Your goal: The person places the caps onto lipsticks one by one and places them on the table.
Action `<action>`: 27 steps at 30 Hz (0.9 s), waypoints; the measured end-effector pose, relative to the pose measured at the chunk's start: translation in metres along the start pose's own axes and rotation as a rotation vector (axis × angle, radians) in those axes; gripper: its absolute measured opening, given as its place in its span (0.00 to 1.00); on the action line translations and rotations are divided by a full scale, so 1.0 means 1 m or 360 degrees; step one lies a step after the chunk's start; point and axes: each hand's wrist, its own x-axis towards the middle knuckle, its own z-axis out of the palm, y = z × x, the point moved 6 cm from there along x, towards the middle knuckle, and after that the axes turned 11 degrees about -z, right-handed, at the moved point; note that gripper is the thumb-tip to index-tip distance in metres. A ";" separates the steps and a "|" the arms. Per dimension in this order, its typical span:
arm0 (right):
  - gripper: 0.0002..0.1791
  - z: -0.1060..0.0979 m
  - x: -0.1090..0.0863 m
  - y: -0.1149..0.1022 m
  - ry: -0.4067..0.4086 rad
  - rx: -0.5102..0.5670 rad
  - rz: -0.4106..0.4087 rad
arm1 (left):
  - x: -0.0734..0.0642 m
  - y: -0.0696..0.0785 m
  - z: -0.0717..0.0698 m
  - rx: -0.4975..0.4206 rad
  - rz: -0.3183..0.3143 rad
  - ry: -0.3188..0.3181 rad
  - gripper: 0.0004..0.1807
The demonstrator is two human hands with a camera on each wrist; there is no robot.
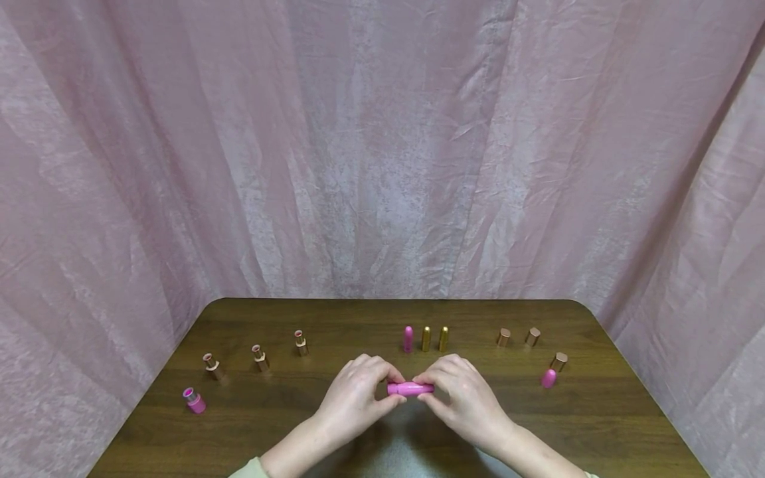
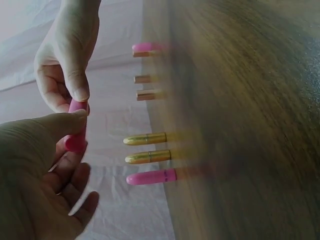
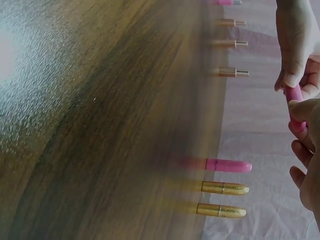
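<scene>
Between the two hands, a closed pink lipstick tube lies sideways above the table. My left hand pinches its left end between thumb and fingers. On the other end, my right hand has a similar pinch. Both wrist views show the pink tube held by thumbs and fingertips. Beyond the hands stand another closed pink lipstick and two gold lipsticks in a row.
At the left stand three rose-gold lipstick bases and a pink lipstick base, uncapped. Three rose-gold caps and a pink cap stand at the right of the wooden table. A pink curtain hangs behind.
</scene>
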 end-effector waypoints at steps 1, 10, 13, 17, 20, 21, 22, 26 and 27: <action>0.15 0.001 -0.001 0.000 -0.0013 -0.0018 0.0006 | 0.000 -0.001 0.001 0.0002 -0.0011 -0.0018 0.13; 0.17 0.007 -0.003 -0.003 -0.0072 -0.0068 -0.0037 | 0.000 -0.007 0.015 0.0084 -0.0017 -0.0205 0.12; 0.17 0.007 -0.002 -0.004 -0.0084 -0.0071 -0.0058 | 0.001 -0.009 0.017 0.0101 0.0001 -0.0222 0.11; 0.16 0.003 -0.002 -0.001 -0.0091 -0.0058 -0.0021 | 0.006 -0.017 0.021 0.0090 -0.0023 -0.0244 0.09; 0.16 -0.003 -0.004 0.004 -0.0100 -0.0060 0.0031 | 0.012 -0.032 0.024 0.0038 -0.0111 -0.0257 0.08; 0.16 -0.005 -0.005 0.005 -0.0114 -0.0069 0.0052 | 0.014 -0.038 0.024 0.0011 -0.0149 -0.0255 0.08; 0.17 -0.006 -0.007 0.007 -0.0131 -0.0081 0.0076 | 0.017 -0.044 0.025 -0.0012 -0.0186 -0.0247 0.07; 0.22 -0.008 -0.018 0.015 -0.0269 -0.0142 0.0183 | 0.027 -0.066 0.026 -0.0064 -0.0311 -0.0183 0.07; 0.24 -0.007 -0.021 0.017 -0.0313 -0.0158 0.0200 | 0.030 -0.071 0.027 -0.0064 -0.0339 -0.0167 0.07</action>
